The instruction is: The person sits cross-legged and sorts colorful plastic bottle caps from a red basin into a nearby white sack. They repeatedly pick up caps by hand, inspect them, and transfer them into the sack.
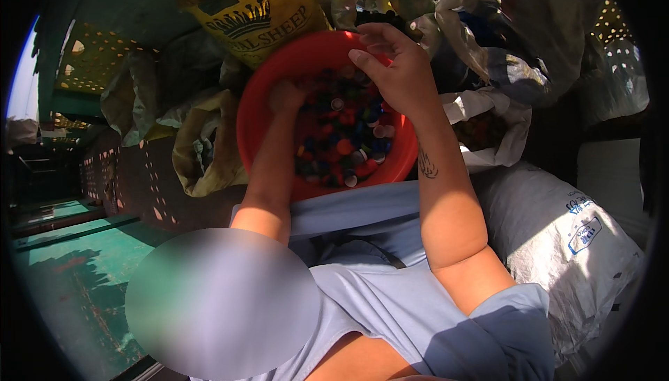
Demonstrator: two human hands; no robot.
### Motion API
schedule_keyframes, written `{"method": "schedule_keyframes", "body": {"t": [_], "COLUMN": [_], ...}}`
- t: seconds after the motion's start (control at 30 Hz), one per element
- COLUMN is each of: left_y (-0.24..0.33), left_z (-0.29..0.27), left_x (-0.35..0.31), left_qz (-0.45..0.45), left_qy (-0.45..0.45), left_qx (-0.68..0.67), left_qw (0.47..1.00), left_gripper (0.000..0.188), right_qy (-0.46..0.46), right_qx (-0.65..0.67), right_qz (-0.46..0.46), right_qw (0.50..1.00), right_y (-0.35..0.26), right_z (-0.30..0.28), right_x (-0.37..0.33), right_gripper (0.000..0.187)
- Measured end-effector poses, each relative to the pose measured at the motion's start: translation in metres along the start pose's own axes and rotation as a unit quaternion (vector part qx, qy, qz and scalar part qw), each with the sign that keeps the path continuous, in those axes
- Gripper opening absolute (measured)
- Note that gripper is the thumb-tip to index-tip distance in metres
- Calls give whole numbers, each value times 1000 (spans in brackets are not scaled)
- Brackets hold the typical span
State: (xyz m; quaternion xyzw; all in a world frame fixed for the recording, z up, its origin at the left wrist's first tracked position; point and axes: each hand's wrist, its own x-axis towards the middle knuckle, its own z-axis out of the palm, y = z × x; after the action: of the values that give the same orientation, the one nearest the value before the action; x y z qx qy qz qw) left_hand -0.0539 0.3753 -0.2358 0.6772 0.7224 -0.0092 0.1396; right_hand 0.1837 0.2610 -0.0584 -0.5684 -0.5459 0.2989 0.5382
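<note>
A red tub [249,130] sits at 12 o'clock from me, just past my lap. Lots of little caps [341,147] lie inside it, red, blue, green, black and white, all mixed up. My left hand [286,97] is down in the tub near 10 o'clock. It is dark there (the sun only lands on my arm lower down), so I can't tell if those fingers are open or pinching a cap. My right hand [398,74] is up over the tub's edge at 2 o'clock. Its fingers are loose and a bit bent, and the thumb stands apart from them, pointing to 10 o'clock.

Bags are all around. A yellow sack [265,8] with a black crown on it is just by the tub at 11 o'clock. A tan sack [221,172] gapes between 8 and 9 o'clock. At 3 o'clock a white bag [514,130] has its mouth open, and a fat white sack [550,235] slumps at 4 o'clock, next to my right arm.
</note>
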Motion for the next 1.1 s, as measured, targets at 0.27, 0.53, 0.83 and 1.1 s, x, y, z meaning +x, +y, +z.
{"method": "schedule_keyframes", "body": {"t": [0.27, 0.53, 0.83, 1.1], "left_y": [-30, -20, -19, -6], "left_z": [17, 35, 45, 5], "left_x": [17, 15, 8, -19], "left_qz": [82, 50, 93, 187], "left_qy": [20, 26, 46, 47], "left_qx": [-36, -83, -83, -68], "left_qw": [996, 995, 991, 979], "left_gripper": [47, 40, 34, 32], "right_qy": [6, -8, -13, -13], "right_qx": [8, 1, -1, -14], "right_qz": [-12, -6, -3, -7], "right_qw": [1000, 1000, 1000, 1000], "right_y": [1, -3, -4, -1], "right_z": [-3, 4, 2, -3], "right_x": [-1, -4, -5, -4], "right_gripper": [44, 44, 41, 38]}}
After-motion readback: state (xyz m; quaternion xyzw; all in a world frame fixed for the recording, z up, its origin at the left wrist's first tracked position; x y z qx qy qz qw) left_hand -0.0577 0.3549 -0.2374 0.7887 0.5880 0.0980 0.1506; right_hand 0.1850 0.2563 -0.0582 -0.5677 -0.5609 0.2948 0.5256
